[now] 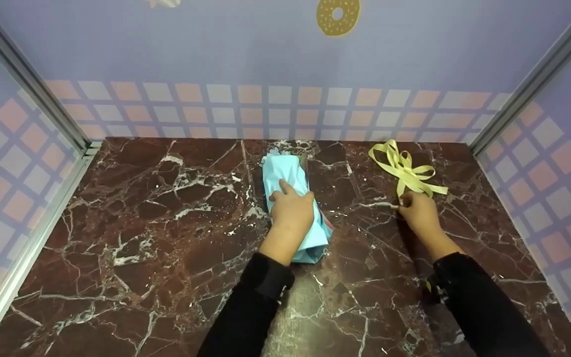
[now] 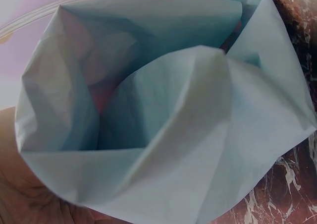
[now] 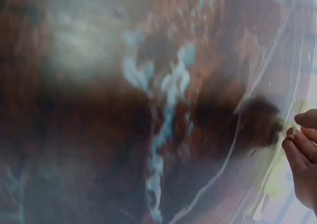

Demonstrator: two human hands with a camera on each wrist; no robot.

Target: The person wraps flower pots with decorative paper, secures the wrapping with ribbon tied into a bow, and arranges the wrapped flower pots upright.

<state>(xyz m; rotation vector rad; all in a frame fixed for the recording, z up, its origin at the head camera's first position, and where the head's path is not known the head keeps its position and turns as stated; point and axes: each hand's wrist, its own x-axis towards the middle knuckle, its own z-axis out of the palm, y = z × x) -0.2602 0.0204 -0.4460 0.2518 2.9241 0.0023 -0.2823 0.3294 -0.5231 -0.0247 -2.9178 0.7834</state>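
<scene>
A bundle wrapped in light-blue paper (image 1: 308, 240) lies lengthwise on the marble-patterned table, with a pale, lacy-looking tip at its far end. My left hand (image 1: 291, 210) holds it from above around the middle, thumb on the right side. In the left wrist view the folded paper (image 2: 208, 130) gapes at its near end, and part of my left hand (image 2: 25, 179) shows beside it. To the right, my right hand (image 1: 420, 213) pinches one end of a yellow ribbon (image 1: 407, 171). The ribbon's loops spread beyond the fingertips. The right wrist view shows my thumb and fingers (image 3: 302, 149) pressed together.
The dark red marble-patterned tabletop (image 1: 166, 238) reaches back to a purple wall (image 1: 246, 44) with a checkered band. Side panels with metal frame strips (image 1: 32, 238) close in the table at left and right.
</scene>
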